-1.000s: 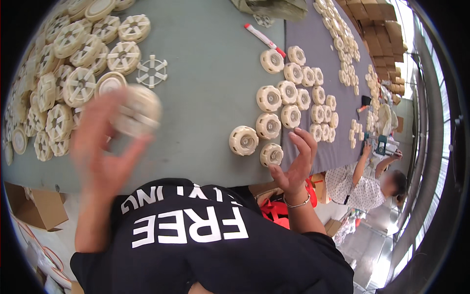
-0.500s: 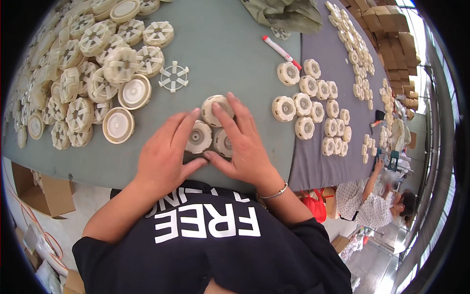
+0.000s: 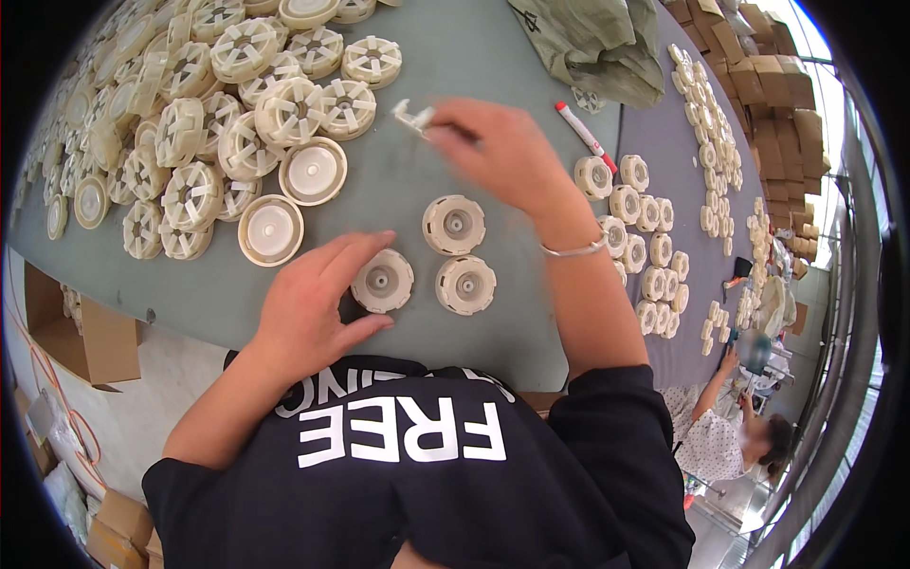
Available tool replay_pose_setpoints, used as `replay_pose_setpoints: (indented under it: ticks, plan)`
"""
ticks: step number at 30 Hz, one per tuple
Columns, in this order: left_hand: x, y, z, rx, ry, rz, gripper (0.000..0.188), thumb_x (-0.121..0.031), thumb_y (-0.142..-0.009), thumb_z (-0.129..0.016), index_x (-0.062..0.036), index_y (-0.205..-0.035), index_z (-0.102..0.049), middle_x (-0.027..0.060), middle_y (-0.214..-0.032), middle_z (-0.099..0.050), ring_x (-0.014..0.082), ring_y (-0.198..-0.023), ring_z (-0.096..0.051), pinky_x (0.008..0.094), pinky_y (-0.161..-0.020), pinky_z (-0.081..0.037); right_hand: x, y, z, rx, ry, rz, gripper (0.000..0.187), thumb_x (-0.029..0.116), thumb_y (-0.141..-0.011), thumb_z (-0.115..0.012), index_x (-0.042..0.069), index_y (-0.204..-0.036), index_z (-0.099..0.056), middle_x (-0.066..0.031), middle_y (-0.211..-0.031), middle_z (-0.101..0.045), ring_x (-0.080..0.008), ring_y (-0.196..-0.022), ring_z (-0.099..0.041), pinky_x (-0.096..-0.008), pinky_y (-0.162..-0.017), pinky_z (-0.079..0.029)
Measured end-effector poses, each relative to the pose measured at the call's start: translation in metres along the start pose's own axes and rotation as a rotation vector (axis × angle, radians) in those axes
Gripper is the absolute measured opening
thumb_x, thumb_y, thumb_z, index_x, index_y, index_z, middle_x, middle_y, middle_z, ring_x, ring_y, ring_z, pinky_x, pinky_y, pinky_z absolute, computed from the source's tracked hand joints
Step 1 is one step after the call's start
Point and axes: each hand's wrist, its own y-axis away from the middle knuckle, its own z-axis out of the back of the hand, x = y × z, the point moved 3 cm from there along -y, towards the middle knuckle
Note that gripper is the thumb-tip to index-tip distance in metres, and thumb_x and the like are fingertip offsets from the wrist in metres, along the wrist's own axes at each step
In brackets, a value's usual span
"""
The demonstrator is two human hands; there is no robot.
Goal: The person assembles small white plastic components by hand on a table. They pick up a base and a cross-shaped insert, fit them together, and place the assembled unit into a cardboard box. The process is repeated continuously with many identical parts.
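Three cream round plastic parts lie face up in front of me: a left one [image 3: 382, 282], an upper right one [image 3: 454, 226] and a lower right one [image 3: 465, 284]. Around the edge of the left part my left hand [image 3: 311, 302] rests with thumb and fingers apart, close against its rim. My right hand [image 3: 493, 147], slightly blurred, is raised beyond the parts and pinches a white spoked plastic ring [image 3: 412, 117], tilted edge-on above the table. Part of that ring is hidden behind the fingers.
A heap of cream spoked wheels [image 3: 190, 204] covers the table's left side. Rows of round parts [image 3: 652, 248] stand on the right. A red-and-white marker [image 3: 586, 137] and an olive bag [image 3: 602, 47] lie farther back. Another person [image 3: 716, 441] works at the far right.
My right hand has left the three parts, reached up and left, and picked the white spoked ring off the table. My left hand stays by the left part. The view has shifted.
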Motion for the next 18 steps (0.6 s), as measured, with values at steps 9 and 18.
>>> replay_pose_setpoints:
  ticks: [9, 18]
  plan:
    - [0.009, 0.004, -0.008, -0.114, 0.045, -0.053, 0.053, -0.014, -0.078, -0.091, -0.0113, -0.130, -0.076, 0.0115, -0.139, -0.069, 0.0241, -0.101, -0.073, 0.0335, -0.077, -0.060, -0.051, 0.054, 0.020, -0.379, 0.341, -0.374, 0.033, 0.029, -0.099, -0.074, 0.002, -0.118, -0.075, -0.0105, -0.116, -0.071, -0.0186, -0.084, -0.067, -0.0354, -0.078, -0.056]
    - [0.003, 0.006, -0.007, -0.112, 0.111, 0.028, 0.042, -0.016, -0.085, -0.088, -0.0157, -0.125, -0.077, 0.0103, -0.137, -0.065, 0.0289, -0.107, -0.074, 0.0396, -0.088, -0.060, -0.042, 0.053, 0.031, -0.161, 0.155, -0.228, 0.058, 0.022, -0.080, -0.092, 0.005, -0.132, -0.073, -0.0056, -0.126, -0.068, -0.0160, -0.080, -0.063, -0.0330, -0.077, -0.056]
